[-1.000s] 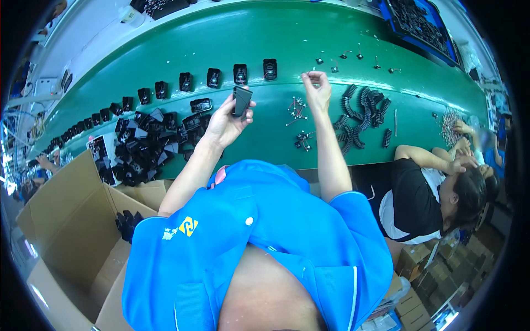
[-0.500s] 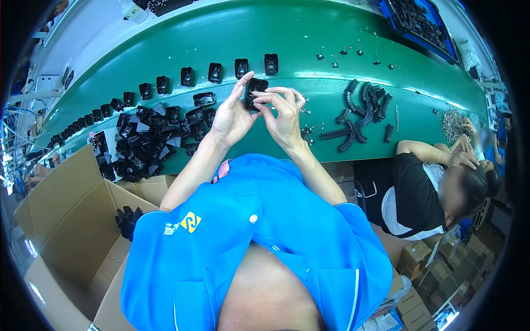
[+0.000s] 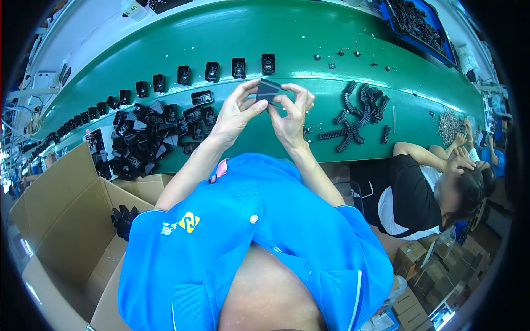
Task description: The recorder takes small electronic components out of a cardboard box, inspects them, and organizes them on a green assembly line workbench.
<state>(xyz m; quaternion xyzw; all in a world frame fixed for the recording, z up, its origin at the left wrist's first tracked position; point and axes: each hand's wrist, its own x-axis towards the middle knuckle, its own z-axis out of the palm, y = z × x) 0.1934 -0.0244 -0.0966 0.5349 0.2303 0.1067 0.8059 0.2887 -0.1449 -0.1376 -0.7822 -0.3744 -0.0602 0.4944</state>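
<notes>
Between my two hands I hold a black plastic housing [image 3: 268, 89] above the green bench, its smooth, flat outer side facing up. My left hand [image 3: 236, 113] pinches its left edge with thumb and fingers. The fingers of my right hand [image 3: 290, 110] grip its right side. Just beyond, a black housing [image 3: 268, 64] with its hollow side up stands at the end of a long curved row of similar ones. To the left of my left forearm lies a heap of black housings [image 3: 141, 135]. Small wired parts [image 3: 312, 130] lie right of my right hand.
Black ribbed strips [image 3: 353, 118] lie in a cluster on the right of the bench [image 3: 309, 33]. A blue tray [image 3: 422, 27] of small black parts stands at the far right. An open cardboard box [image 3: 61, 220] is at my left. Another person [image 3: 414, 187] sits at right.
The housing has been turned over: its hollow side faced me before, and now its smooth outside shows. My left hand has closed from an open palm to a pinch on it.
</notes>
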